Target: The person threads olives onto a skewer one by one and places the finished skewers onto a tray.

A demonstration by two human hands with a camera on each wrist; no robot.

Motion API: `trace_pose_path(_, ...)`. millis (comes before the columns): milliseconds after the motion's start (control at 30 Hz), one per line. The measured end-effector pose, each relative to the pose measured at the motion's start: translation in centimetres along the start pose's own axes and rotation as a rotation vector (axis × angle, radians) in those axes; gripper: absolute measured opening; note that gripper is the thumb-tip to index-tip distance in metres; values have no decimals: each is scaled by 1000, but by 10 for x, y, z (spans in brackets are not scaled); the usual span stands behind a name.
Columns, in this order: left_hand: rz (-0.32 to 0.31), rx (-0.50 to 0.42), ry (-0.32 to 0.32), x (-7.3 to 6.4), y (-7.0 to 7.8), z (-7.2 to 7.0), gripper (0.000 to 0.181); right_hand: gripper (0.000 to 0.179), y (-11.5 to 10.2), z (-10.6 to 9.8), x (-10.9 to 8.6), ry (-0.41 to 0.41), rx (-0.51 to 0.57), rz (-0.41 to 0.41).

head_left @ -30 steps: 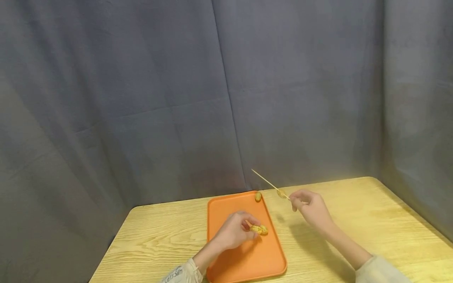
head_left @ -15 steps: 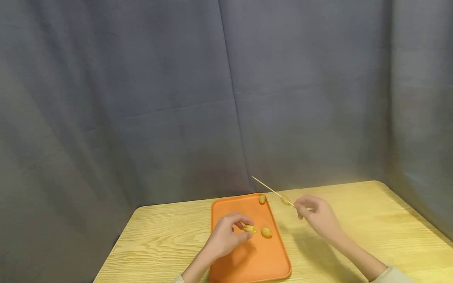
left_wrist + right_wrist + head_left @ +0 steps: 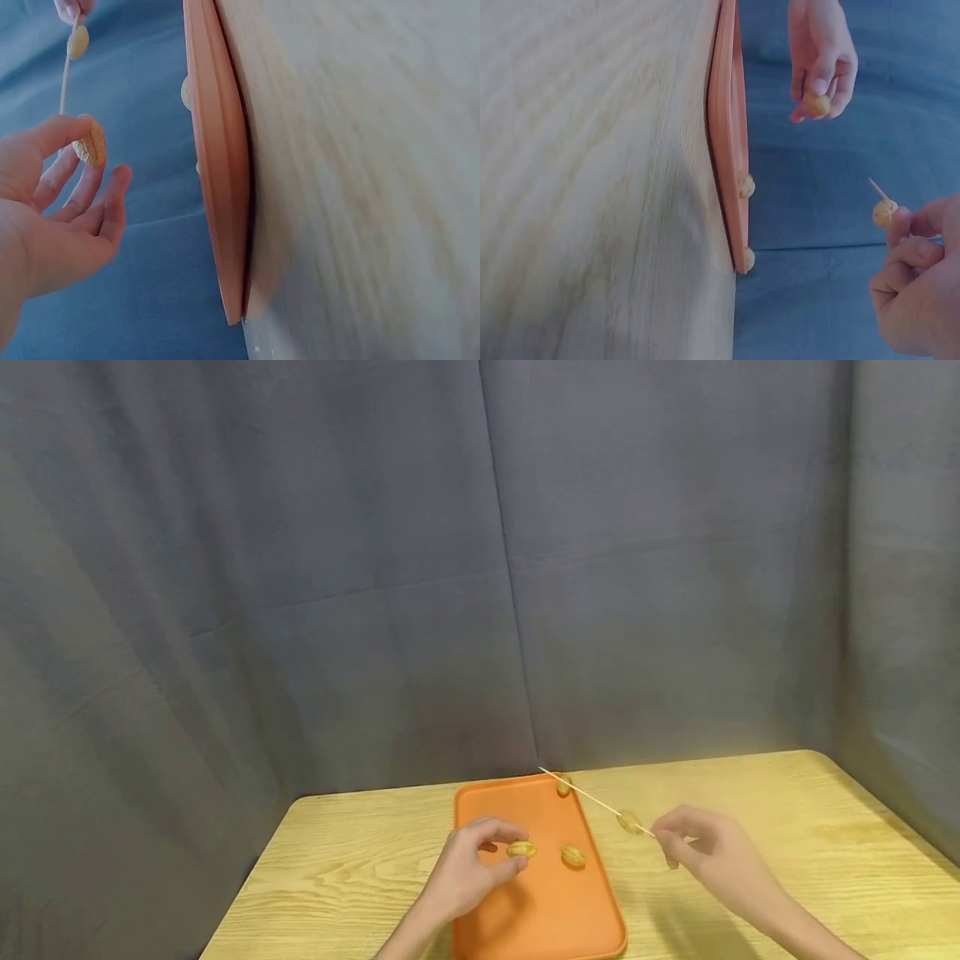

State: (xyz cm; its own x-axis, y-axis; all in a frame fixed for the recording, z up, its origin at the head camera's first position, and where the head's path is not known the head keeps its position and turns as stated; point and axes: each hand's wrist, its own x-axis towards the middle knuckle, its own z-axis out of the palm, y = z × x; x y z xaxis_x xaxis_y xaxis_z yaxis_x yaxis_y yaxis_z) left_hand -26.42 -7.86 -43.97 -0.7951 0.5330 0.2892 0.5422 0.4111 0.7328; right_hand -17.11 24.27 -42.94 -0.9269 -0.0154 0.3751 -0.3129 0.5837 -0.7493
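Observation:
My left hand pinches a tan, ridged oval piece, like a nut in its shell, between thumb and fingertips above the orange tray. To the right, my right hand holds a thin wooden skewer near one end, its tip pointing left and away. One similar piece is threaded on the skewer, close to the right fingers. Two more lie on the tray: an oval piece near the right rim and another oval piece at the far right corner, partly crossed by the skewer.
The tray lies on a light wooden table. A grey-blue curtain hangs behind the table's far edge and along its sides. Both hands are raised above the surface.
My left hand has lifted the oval piece away leftward from the one beside it on the tray. My right hand has moved right and nearer with the skewer. The view has shifted slightly.

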Motion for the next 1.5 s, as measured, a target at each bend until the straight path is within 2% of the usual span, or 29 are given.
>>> trace_pose_path(133, -24, -32, 13, -1, -1, -3, 25, 8, -6, -3, -9, -21, -5, 3)
trace_pose_path(233, -72, -86, 26, -2, -1, -5, 25, 7, -11, -5, -12, -26, -17, 0)
trace_pose_path(400, -165, -178, 38, -4, -3, -7, 28, 5, -16, -6, -14, -28, -64, -58)
trace_pose_path(500, -230, -258, 35, -3, -4, -8, 31, 7, -16, -7, -16, -59, -64, -94)
trace_pose_path(633, -290, -409, 36, 0, -7, -8, 34, 7, -14, -10, -17, -142, -33, -139)
trace_pose_path(733, -290, -521, 41, 2, -8, -7, 38, 7, -13, -13, -18, -207, 2, -156)
trace_pose_path(900, -263, -658, 62, 3, -10, -4, 44, 9, -10, -13, -19, -255, 60, -168)
trace_pose_path(1067, -265, -737, 63, 4, -14, -2, 45, 10, -10, -11, -18, -272, 102, -168)
trace_pose_path(1233, -268, -825, 29, 2, -17, -3, 44, 10, -10, -8, -17, -280, 111, -185)
trace_pose_path(1367, -260, -863, 15, -1, -18, -4, 45, 10, -10, -6, -16, -284, 106, -173)
trace_pose_path(1500, -245, -916, -7, -3, -18, -3, 44, 12, -10, -3, -16, -286, 104, -200)
